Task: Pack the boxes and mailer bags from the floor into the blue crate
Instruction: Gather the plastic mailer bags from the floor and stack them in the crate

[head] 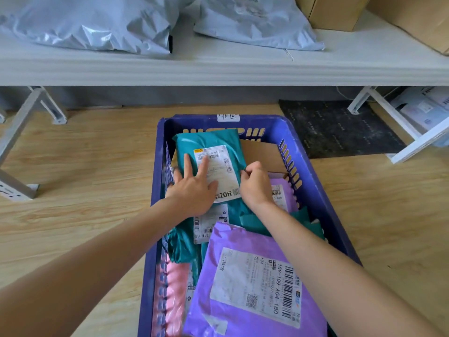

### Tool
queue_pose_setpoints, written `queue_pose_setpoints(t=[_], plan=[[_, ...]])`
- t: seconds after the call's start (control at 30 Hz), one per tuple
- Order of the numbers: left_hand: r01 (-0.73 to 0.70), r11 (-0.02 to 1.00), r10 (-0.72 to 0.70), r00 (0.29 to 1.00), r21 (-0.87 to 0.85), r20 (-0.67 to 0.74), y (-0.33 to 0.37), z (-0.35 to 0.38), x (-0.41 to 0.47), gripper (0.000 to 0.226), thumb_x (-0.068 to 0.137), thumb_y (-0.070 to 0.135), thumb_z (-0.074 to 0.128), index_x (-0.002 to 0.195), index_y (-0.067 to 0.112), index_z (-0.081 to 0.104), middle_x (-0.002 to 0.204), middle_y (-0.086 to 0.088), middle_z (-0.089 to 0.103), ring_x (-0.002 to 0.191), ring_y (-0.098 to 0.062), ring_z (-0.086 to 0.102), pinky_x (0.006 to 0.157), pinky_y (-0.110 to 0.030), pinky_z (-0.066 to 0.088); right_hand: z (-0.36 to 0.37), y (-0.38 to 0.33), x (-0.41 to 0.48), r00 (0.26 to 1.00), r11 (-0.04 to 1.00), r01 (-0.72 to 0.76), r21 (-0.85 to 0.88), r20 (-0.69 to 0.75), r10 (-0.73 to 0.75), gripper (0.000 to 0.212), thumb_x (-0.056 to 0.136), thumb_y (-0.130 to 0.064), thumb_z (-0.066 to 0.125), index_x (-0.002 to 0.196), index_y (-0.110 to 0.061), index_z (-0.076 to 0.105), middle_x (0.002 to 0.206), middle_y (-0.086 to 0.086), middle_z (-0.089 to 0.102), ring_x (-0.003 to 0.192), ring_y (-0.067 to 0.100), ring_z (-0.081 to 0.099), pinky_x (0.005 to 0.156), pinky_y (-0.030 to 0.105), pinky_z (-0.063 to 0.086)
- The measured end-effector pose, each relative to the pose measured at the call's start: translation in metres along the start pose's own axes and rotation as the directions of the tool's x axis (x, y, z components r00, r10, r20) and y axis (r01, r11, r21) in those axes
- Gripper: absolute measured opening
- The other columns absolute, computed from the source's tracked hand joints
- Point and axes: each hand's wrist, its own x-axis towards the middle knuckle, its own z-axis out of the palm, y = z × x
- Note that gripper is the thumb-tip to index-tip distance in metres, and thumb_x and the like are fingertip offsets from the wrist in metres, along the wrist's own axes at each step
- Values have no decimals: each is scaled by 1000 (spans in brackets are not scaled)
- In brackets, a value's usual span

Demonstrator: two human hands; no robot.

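Note:
The blue crate (pixel 318 188) stands on the wooden floor, filled with mailer bags. A teal mailer bag (pixel 209 142) with a white label lies at its far end, on top of a cardboard box (pixel 261 152). My left hand (pixel 194 188) presses flat on that bag's label with fingers spread. My right hand (pixel 255 183) pinches the bag's right edge. A large purple mailer bag (pixel 252 280) lies at the near end. Another teal bag (pixel 184 244), a pink bag (pixel 173 295) and a second purple bag (pixel 281 193) fill the rest.
A white table (pixel 218 69) spans the back, with grey mailer bags (pixel 97 23) and cardboard boxes (pixel 335 13) on it. Its metal legs (pixel 21 139) stand left and right. A dark mat (pixel 340 127) lies right of the crate.

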Motion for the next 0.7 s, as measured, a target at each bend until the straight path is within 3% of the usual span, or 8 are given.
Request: queue_pose_setpoints(t=[0.07, 0.13, 0.2, 0.4, 0.47, 0.57, 0.6, 0.7], plan=[[-1, 1000, 1, 999, -6, -41, -1, 0, 10, 67, 89, 54, 15, 149, 30, 2, 157, -3, -22, 143, -41, -15, 114, -59, 14, 2, -3, 1, 988, 988, 153, -2, -20, -153, 32, 99, -24, 45, 129, -12, 47, 137, 12, 43, 125, 24, 41, 96, 25, 33], [-9, 1000, 8, 997, -8, -74, -2, -4, 14, 63, 93, 48, 19, 150, 29, 2, 157, -3, -20, 143, -41, -13, 114, -59, 15, 6, -5, 3, 959, 972, 233, -3, 164, -229, 49, 100, -35, 40, 147, -24, 30, 156, 4, 21, 144, 16, 18, 115, 30, 17], [-2, 999, -1, 996, -33, -85, -5, -5, 20, 62, 96, 43, 23, 150, 31, -6, 157, -5, -22, 143, -41, -12, 114, -57, 15, 11, -5, 6, 921, 973, 231, -13, 325, -214, 55, 100, -40, 39, 150, -29, 20, 160, 0, 15, 147, 14, 9, 117, 34, 11], [42, 990, -52, 996, -133, -75, -4, -3, 24, 64, 92, 40, 23, 151, 30, 0, 157, -1, -22, 143, -42, -5, 112, -55, 19, 18, -4, 19, 894, 921, 290, -260, 418, -164, 59, 99, -48, 33, 152, -28, 16, 160, -4, 13, 148, 18, 8, 119, 41, 10], [78, 976, -99, 990, -203, -98, 4, -8, 18, 66, 89, 23, 35, 148, 37, 9, 157, 3, -21, 140, -44, 8, 106, -50, 27, 5, -10, 25, 921, 973, 205, -104, 356, -156, 47, 101, -42, 33, 145, -24, 36, 150, 0, 38, 139, 21, 33, 113, 39, 29], [170, 930, -217, 970, -327, -113, 15, -16, 5, 80, 80, 3, 39, 143, 46, 17, 155, 2, -23, 133, -46, 21, 84, -40, 37, -23, -11, 30, 996, 987, -60, -150, -72, 50, 31, 102, -27, 34, 115, -10, 56, 108, 11, 63, 104, 32, 59, 76, 34, 45], [179, 920, -234, 965, -349, -121, 15, -16, 4, 83, 78, 2, 39, 142, 49, 15, 155, 0, -24, 133, -45, 22, 81, -39, 39, -30, -9, 31, 981, 966, -172, -192, -119, 151, 31, 101, -25, 36, 112, -5, 57, 108, 15, 63, 103, 34, 59, 75, 35, 44], [195, 897, -249, 964, -397, -90, 11, -17, 1, 90, 76, 2, 42, 142, 54, 9, 155, -5, -20, 136, -43, 20, 80, -35, 41, -29, -1, 40, 924, 916, -373, -145, 26, 381, 45, 99, -31, 45, 126, 5, 49, 130, 20, 55, 117, 37, 53, 94, 38, 42]])
